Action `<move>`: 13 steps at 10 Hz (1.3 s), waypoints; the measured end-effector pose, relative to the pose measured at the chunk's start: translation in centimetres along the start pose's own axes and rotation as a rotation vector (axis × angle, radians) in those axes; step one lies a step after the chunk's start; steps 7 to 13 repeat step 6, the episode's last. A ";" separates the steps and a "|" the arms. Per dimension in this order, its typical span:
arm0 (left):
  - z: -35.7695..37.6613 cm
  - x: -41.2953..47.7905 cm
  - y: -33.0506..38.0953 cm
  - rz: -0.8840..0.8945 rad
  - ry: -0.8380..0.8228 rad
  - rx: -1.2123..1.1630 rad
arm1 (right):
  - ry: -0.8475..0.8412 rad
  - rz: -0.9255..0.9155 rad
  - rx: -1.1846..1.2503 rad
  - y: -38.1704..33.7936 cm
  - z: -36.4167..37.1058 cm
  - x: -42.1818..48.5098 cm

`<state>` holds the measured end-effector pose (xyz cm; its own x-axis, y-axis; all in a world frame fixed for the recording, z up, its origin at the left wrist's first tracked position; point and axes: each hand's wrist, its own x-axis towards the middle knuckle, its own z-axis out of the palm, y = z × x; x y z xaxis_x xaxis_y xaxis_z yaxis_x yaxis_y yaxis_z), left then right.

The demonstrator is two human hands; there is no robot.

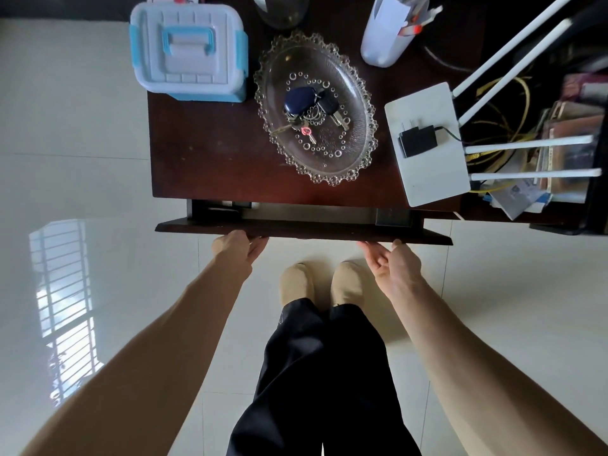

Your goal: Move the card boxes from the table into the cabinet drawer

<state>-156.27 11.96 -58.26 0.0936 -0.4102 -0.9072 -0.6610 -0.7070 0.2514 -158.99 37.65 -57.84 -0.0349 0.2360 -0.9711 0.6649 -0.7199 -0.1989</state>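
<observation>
Dark wooden cabinet (210, 153) on pale tile, its drawer (302, 230) slightly open.
Left hand (241, 246) cups the rigid drawer front's underside; right hand (391, 261) hovers open just below; no card boxes visible.

Your dark wooden counter (210, 153) carries a glass dish (357, 90) of keys (307, 111) at its middle; left of the dish sits a blue-latched plastic box (189, 49), right of it a white router (427, 159).
</observation>
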 end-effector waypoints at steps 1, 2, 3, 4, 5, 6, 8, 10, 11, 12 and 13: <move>0.8 -0.1 1.6 0.048 -0.023 0.042 | -0.070 -0.043 -0.001 -0.7 1.3 -0.1; 1.4 0.0 2.9 0.095 -0.029 0.058 | -0.141 -0.065 -0.020 -1.2 2.5 0.0; 2.0 -0.4 3.8 0.139 -0.078 0.082 | -0.139 -0.092 -0.078 -1.7 3.5 0.0; 1.5 -0.8 4.4 0.166 -0.124 0.134 | -0.142 -0.095 -0.127 -2.1 3.2 -0.2; 0.4 -1.0 4.4 0.163 -0.197 0.228 | -0.185 -0.091 -0.214 -2.3 2.0 -1.3; -1.1 -1.6 3.7 0.179 -0.247 0.328 | -0.206 -0.280 -0.457 -2.3 -0.2 -3.9; -1.1 -1.6 3.7 0.179 -0.247 0.328 | -0.206 -0.280 -0.457 -2.3 -0.2 -3.9; -1.1 -1.6 3.7 0.179 -0.247 0.328 | -0.206 -0.280 -0.457 -2.3 -0.2 -3.9; -1.1 -1.6 3.7 0.179 -0.247 0.328 | -0.206 -0.280 -0.457 -2.3 -0.2 -3.9; -1.1 -1.6 3.7 0.179 -0.247 0.328 | -0.206 -0.280 -0.457 -2.3 -0.2 -3.9; -1.1 -1.6 3.7 0.179 -0.247 0.328 | -0.206 -0.280 -0.457 -2.3 -0.2 -3.9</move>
